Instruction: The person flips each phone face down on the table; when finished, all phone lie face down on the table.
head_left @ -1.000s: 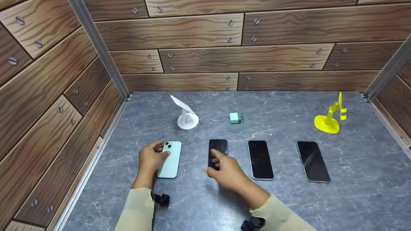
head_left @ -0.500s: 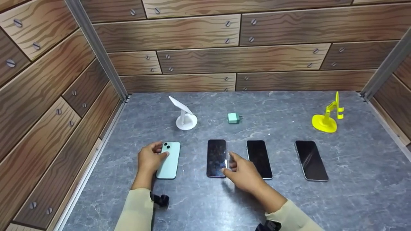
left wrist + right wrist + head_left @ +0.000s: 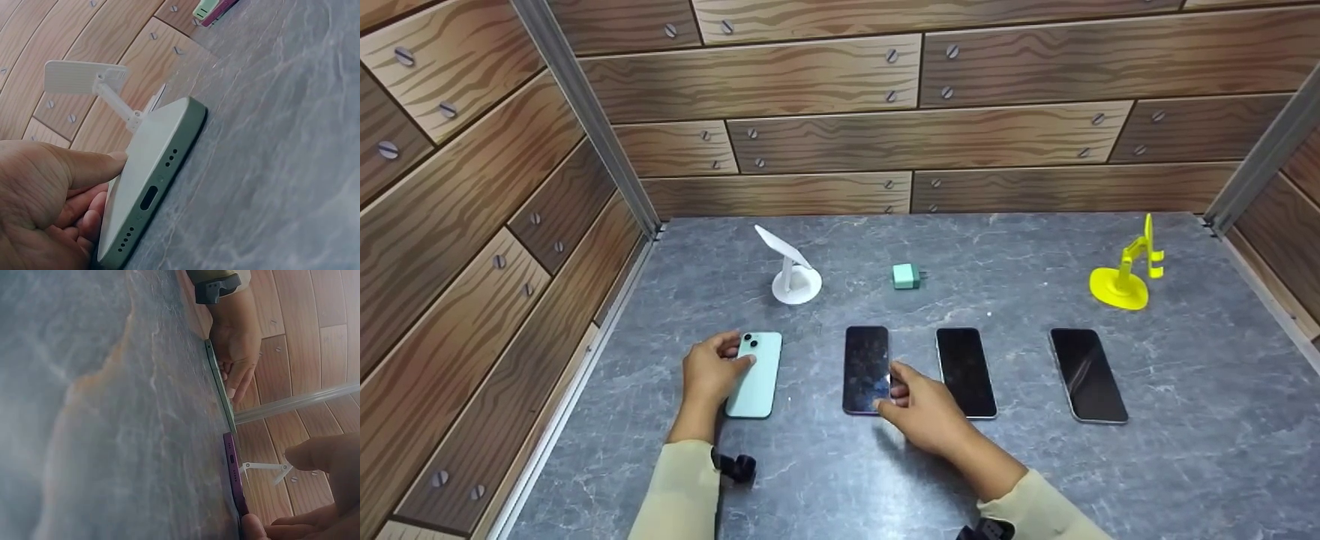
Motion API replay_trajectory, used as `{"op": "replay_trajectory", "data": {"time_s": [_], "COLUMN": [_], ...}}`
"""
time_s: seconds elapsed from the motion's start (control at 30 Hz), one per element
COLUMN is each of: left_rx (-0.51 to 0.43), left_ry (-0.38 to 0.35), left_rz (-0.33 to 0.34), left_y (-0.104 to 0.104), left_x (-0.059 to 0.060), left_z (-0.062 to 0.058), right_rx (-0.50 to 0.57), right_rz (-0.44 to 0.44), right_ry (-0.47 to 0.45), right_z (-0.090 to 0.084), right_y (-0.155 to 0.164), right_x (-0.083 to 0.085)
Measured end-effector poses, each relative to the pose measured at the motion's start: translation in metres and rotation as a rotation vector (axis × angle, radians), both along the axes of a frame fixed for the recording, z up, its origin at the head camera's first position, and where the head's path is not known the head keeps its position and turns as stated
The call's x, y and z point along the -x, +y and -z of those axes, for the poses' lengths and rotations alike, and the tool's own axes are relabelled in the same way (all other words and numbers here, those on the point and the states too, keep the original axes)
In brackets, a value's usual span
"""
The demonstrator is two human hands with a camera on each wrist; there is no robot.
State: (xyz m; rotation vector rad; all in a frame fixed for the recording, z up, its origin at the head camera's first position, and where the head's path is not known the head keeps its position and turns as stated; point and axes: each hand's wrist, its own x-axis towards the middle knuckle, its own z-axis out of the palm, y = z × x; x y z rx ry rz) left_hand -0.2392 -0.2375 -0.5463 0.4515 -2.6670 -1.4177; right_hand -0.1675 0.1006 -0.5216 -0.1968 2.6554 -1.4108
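A mint-green phone (image 3: 757, 379) lies camera side up on the grey marble table (image 3: 1035, 480). My left hand (image 3: 735, 351) grips its upper left edge, with the thumb on the back and the fingers curled under the side; the left wrist view shows the green phone (image 3: 152, 185) in that hand (image 3: 104, 191). To the right a purple-edged phone (image 3: 865, 364) lies screen up. My right hand (image 3: 891, 386) pinches its lower right corner, thumb at the bottom edge and forefinger by the right edge. The right wrist view shows the purple phone (image 3: 233, 472) flat on the table.
Two more dark phones (image 3: 966, 371) (image 3: 1087, 375) lie screen up to the right. Behind the row stand a white phone stand (image 3: 795, 277), a small green charger (image 3: 906, 276) and a yellow stand (image 3: 1125, 281). Wood-patterned walls (image 3: 472, 225) close in the left, back and right.
My right hand has moved off the purple phone's screen to its lower right corner and settled there. The left hand and the green phone have stayed put.
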Motion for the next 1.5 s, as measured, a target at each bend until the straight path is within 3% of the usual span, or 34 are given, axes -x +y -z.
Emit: {"op": "replay_trajectory", "data": {"time_s": [0.3, 0.47, 0.6, 0.73, 0.83, 0.97, 1.1, 1.23, 1.5], "left_rx": [0.020, 0.177, 0.270, 0.288, 0.307, 0.343, 0.391, 0.418, 0.469], "left_ry": [-0.022, 0.001, 0.077, 0.164, 0.164, 0.106, 0.065, 0.034, 0.075], "left_rz": [-0.001, 0.039, 0.158, 0.350, 0.499, 0.638, 0.717, 0.750, 0.788], "left_y": [0.002, 0.009, 0.021, 0.041, 0.060, 0.081, 0.095, 0.100, 0.104], "left_x": [0.000, -0.001, -0.004, -0.010, -0.016, -0.021, -0.024, -0.026, -0.026], "left_z": [-0.004, -0.008, -0.011, -0.014, -0.016, -0.016, -0.015, -0.012, -0.013], "right_rx": [0.014, 0.031, 0.051, 0.065, 0.070, 0.072, 0.060, 0.057, 0.067], "right_rz": [-0.006, -0.022, -0.035, -0.035, -0.041, -0.051, -0.054, -0.056, -0.026], "right_ry": [-0.005, 0.001, -0.006, -0.007, -0.007, -0.007, -0.011, -0.019, -0.042], "right_z": [0.001, 0.002, 0.002, 0.002, 0.002, 0.004, 0.006, 0.008, 0.006], "right_y": [0.001, 0.003, 0.006, 0.007, 0.006, 0.006, 0.005, 0.004, 0.003], "right_x": [0.000, 0.002, 0.003, 0.004, 0.004, 0.004, 0.005, 0.005, 0.006]}}
